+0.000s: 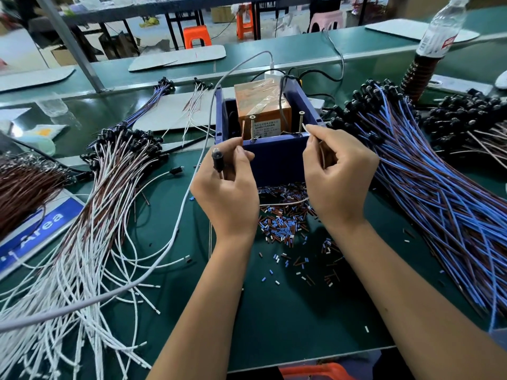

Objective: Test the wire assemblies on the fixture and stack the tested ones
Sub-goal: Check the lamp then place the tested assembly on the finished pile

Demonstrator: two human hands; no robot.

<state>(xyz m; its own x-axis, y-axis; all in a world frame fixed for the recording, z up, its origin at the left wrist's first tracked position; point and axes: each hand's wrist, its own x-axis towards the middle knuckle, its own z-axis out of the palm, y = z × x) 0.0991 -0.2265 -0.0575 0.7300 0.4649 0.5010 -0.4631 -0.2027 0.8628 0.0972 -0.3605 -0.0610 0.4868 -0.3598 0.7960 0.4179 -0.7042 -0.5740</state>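
While we hold one wire assembly (274, 203) up to the fixture (277, 156), we're in the test step, not stacking yet. Its black LED-type head (218, 160) sits in our left hand (226, 187), fingers curled round it, thumb and forefinger pinching a brown lead (242, 135) near the left screw post (251, 127). Our right hand (336, 171) pinches the white lead (305, 127) just beside the right screw post (301, 124); we can't tell whether either bare end actually touches metal. Slack in the wire hangs between the hands, in front of the blue box.

Next move, as we judge it: land both stripped ends on the two posts at once, check that the head lights, then lay the piece on a tested pile. White/brown bundle (104, 215) lies to the left, blue/brown bundle (439, 193) to the right; which is the tested stack we can't say from this view. Orange power unit (262, 108) sits inside the box. Cut insulation bits (285, 223) litter the green mat (301, 311) under our wrists. Grey cable (192, 171) loops across the left side, near our left forearm, a possible snag.
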